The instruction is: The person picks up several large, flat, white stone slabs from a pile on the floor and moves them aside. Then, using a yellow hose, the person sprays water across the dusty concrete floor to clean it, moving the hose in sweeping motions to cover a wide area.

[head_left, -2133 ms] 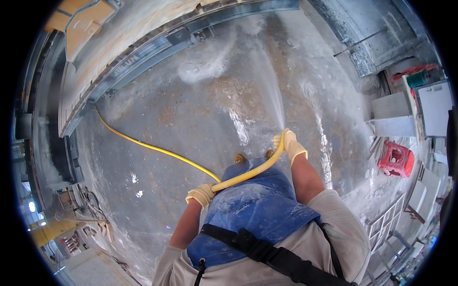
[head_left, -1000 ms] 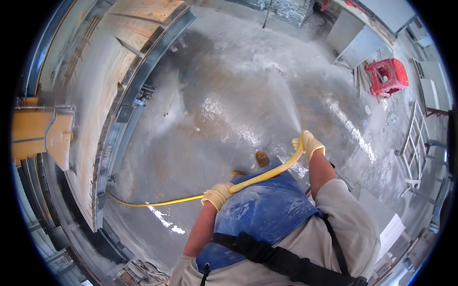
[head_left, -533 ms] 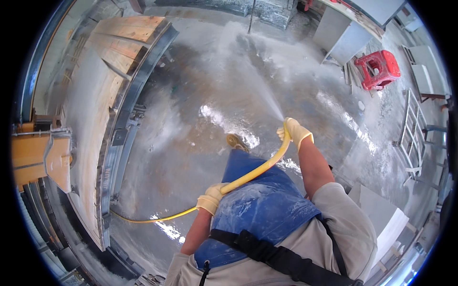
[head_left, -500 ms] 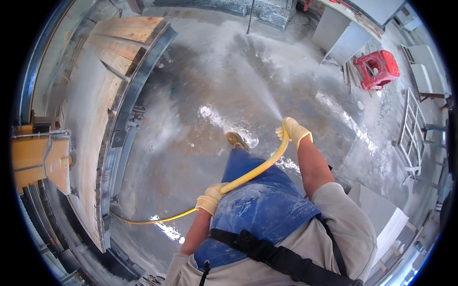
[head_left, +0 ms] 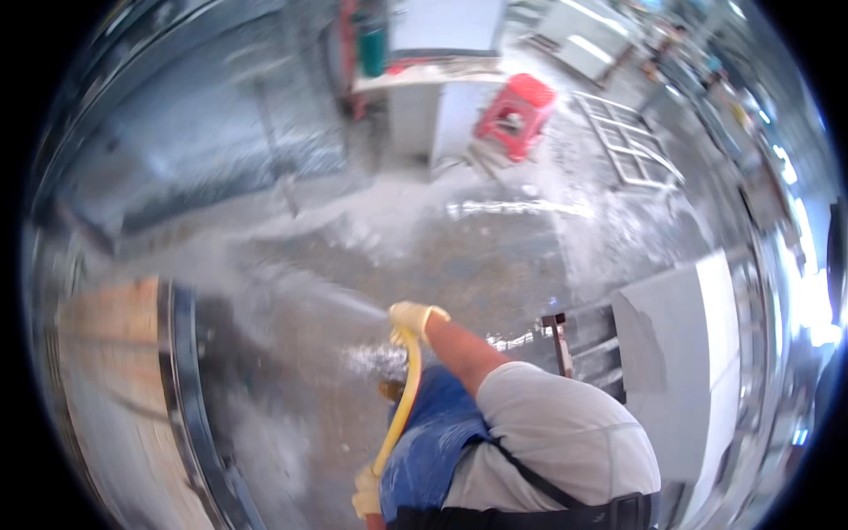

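Note:
A yellow hose runs up across my blue apron between my two gloved hands. My right hand, in a cream glove, is closed around the hose's front end. Water sprays from there toward the left over the wet floor. Lower down, at the apron's left side, my left hand grips the hose; its fingers are partly hidden and blurred. The rest of the hose beyond that hand is out of sight.
At left lies a timber-topped platform with a steel beam along its edge. A red stool and a white metal frame stand at the far right. Pale slabs stand close on my right.
My view has swung to the right, so the stool and frame sit nearer the middle. Both hands keep hold of the hose, and the spray now points further left in the picture.

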Motion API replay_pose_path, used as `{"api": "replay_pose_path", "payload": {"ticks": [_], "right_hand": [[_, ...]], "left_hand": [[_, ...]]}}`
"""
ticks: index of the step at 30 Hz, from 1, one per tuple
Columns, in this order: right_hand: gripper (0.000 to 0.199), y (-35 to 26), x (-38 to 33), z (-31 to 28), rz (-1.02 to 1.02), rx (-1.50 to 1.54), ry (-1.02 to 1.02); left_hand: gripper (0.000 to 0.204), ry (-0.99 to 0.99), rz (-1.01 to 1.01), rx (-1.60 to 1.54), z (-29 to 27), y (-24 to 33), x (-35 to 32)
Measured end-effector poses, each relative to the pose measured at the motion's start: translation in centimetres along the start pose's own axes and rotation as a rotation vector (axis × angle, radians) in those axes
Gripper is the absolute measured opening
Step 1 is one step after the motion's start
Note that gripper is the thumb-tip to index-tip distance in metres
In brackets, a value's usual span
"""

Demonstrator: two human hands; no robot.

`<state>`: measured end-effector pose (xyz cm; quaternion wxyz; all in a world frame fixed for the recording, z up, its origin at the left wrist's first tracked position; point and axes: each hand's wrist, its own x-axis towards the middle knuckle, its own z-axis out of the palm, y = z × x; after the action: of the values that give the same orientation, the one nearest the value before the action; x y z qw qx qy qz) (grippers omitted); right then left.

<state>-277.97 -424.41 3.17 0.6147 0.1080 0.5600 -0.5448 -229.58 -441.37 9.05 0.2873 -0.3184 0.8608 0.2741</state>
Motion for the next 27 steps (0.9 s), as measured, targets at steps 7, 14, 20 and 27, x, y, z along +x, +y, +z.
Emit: {"api": "replay_pose_path", "payload": {"ticks": [7, 14, 20, 27], "right_hand": [[0.038, 3.3, 0.3, -6.1, -0.308, -0.687, 0.195], [0.032, -8.9, -4.5, -4.9, -0.175, -1.123, 0.371], [0.059, -14.4, 6.6, -6.1, 0.288, 0.058, 0.336], [0.067, -23.4, 11.6, 0.5, 0.317, -0.252, 0.284]], "left_hand": [[0.029, -0.053, 0.227, 0.141, 0.6, -6.4, 14.3], [0.027, -0.004, 0.213, 0.043, -14.5, 8.5, 10.4], [0.032, -0.239, -0.064, 0.168, -26.5, 19.7, 9.3], [0.031, -0.148, -0.093, -0.091, -23.7, 17.2, 11.3]]}}
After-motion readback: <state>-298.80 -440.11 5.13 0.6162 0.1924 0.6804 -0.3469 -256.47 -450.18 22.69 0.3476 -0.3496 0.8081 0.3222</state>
